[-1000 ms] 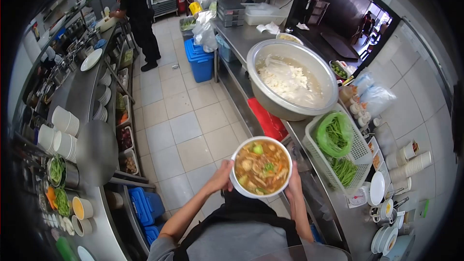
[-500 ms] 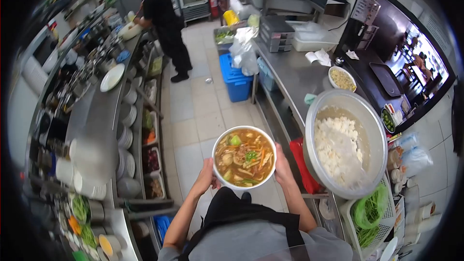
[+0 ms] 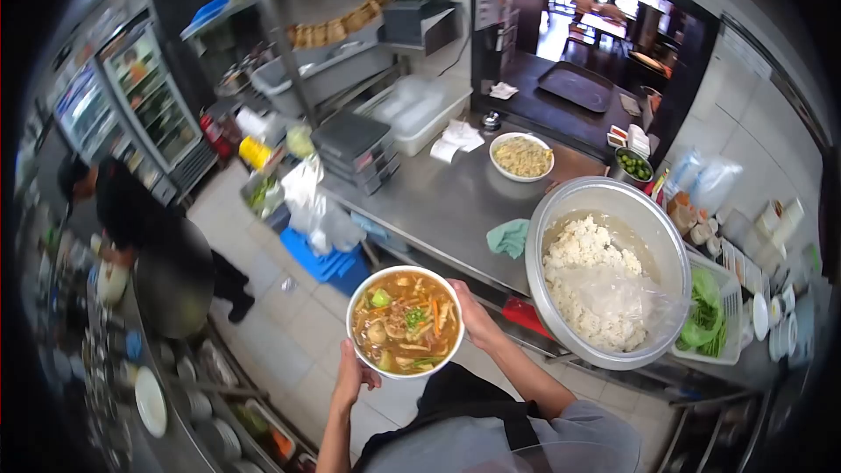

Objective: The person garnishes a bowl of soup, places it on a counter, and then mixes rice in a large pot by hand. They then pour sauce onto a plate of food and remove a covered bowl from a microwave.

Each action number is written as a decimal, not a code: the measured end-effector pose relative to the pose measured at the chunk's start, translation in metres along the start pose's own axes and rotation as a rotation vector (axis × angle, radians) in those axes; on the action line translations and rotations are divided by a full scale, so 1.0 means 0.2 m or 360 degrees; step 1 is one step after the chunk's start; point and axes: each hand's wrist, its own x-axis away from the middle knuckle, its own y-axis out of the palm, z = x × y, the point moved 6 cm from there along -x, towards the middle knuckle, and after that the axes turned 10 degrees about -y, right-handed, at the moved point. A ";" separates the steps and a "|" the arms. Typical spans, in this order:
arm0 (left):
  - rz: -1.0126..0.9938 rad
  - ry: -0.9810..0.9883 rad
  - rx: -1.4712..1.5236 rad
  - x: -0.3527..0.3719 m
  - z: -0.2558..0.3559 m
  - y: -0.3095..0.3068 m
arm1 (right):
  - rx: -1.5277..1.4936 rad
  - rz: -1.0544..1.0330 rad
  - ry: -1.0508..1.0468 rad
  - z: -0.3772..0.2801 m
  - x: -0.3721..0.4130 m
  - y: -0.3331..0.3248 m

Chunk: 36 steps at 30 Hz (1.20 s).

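Between my two hands is a white bowl of soup (image 3: 406,322), its brown broth filled with vegetables and chopped green onion. My left hand (image 3: 352,370) grips the lower left of the rim, and some of its fingers go out of sight under the bowl. On the right side, my right hand (image 3: 473,311) is closed against the bowl's wall. The bowl is held level in front of my apron, over the floor. Close to my right forearm stands a large metal pot of rice (image 3: 604,276) at the counter's edge.
On the steel counter (image 3: 429,201) are a bowl of fried rice (image 3: 521,157), a green cloth (image 3: 508,237) and a bell (image 3: 491,121). A dark tray (image 3: 575,87) lies in the serving window. A co-worker (image 3: 144,219) stands at the left counter; a blue bin (image 3: 328,263) stands below.
My view has swung right toward the counter and serving window. The soup bowl has come along in both hands, now nearer the counter. The co-worker appears farther left.
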 end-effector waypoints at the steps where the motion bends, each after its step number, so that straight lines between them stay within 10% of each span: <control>1: -0.0053 -0.0018 -0.0045 -0.08 0.07 -0.01 | -0.0002 0.0046 -0.0009 -0.05 -0.05 0.00; 36: -0.1252 -0.0075 -0.0728 -1.86 1.64 1.19 | -0.0079 0.1349 -0.0225 -0.77 -1.19 -1.26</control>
